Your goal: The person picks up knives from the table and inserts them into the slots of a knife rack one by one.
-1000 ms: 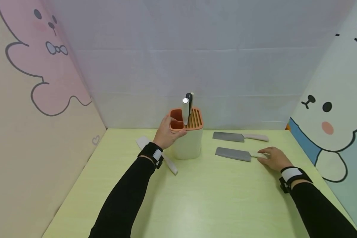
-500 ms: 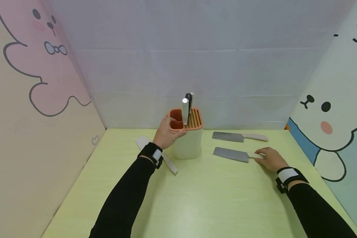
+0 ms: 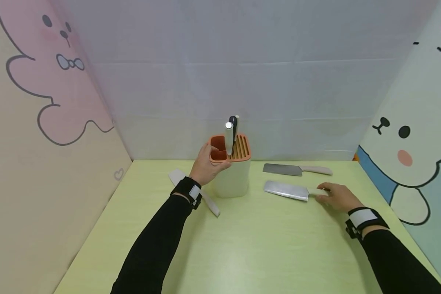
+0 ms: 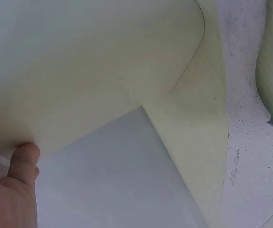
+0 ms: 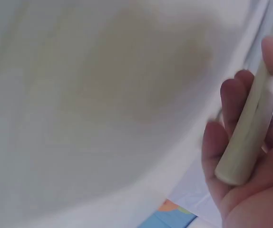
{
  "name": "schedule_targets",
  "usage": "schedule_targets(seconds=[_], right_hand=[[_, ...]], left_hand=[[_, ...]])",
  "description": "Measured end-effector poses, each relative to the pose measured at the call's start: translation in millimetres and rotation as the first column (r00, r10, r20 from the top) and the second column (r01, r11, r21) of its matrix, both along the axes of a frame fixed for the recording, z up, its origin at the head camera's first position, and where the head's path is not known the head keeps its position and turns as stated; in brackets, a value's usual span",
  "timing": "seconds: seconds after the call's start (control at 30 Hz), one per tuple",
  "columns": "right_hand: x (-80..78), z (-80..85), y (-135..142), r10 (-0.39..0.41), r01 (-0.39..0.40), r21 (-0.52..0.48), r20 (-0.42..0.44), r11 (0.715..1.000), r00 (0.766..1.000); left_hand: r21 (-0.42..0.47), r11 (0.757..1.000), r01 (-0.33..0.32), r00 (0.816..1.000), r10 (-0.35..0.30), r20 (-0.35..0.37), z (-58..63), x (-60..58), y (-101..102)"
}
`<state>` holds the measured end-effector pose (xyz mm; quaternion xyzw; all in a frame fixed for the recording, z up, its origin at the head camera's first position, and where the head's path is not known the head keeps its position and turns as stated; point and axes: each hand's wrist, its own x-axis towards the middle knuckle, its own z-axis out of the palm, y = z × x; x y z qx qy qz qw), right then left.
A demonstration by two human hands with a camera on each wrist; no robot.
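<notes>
My left hand (image 3: 207, 165) grips the cream knife holder (image 3: 232, 181) at its orange rim, fingers over the edge and thumb along the front. In the left wrist view, the thumb (image 4: 24, 164) presses the holder's wall. White and black handles (image 3: 229, 136) stand up out of the holder. My right hand (image 3: 338, 197) holds the nearer cleaver by its pale handle (image 5: 250, 128), with fingers and thumb curled round it in the right wrist view. Its blade (image 3: 286, 190) points left and catches the light. Behind it lies another cleaver (image 3: 284, 169), blade also to the left.
A third pale-handled knife (image 3: 210, 204) lies aslant left of the holder, partly covered by my left wrist. Its speckled handle (image 4: 229, 95) shows in the left wrist view. The light green table (image 3: 250, 245) meets walls at the back and both sides.
The nearer cleaver has shifted slightly left, and its blade has tilted from dull grey to bright in my right hand. My left hand and the holder have stayed put.
</notes>
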<state>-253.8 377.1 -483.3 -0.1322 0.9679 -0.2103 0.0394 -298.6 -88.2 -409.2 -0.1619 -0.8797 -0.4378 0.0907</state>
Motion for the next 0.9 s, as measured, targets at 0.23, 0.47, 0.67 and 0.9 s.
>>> schedule_targets(seconds=[0.23, 0.47, 0.67, 0.9], right_hand=[[3.0, 13.5, 2, -0.012, 0.035, -0.176, 0.129, 0.984, 0.992], [12.0, 9.6, 7, -0.028, 0.218, -0.447, 0.393, 0.868, 0.919], [26.3, 8.4, 16, 0.083, 0.358, -0.769, 0.467, 0.53, 0.88], [32.3, -0.7, 23, 0.365, 0.456, -0.884, 0.394, -0.101, 0.844]], left_hand=[[0.012, 1.0, -0.005, 1.0, 0.005, 0.004, 2.6, 2.7, 2], [0.017, 1.0, -0.001, 1.0, 0.001, -0.009, -1.1, 0.2, 0], [0.018, 1.0, 0.01, 1.0, -0.01, -0.022, -0.3, -0.1, 1], [0.002, 1.0, -0.004, 1.0, 0.004, -0.022, -0.8, -1.2, 0]])
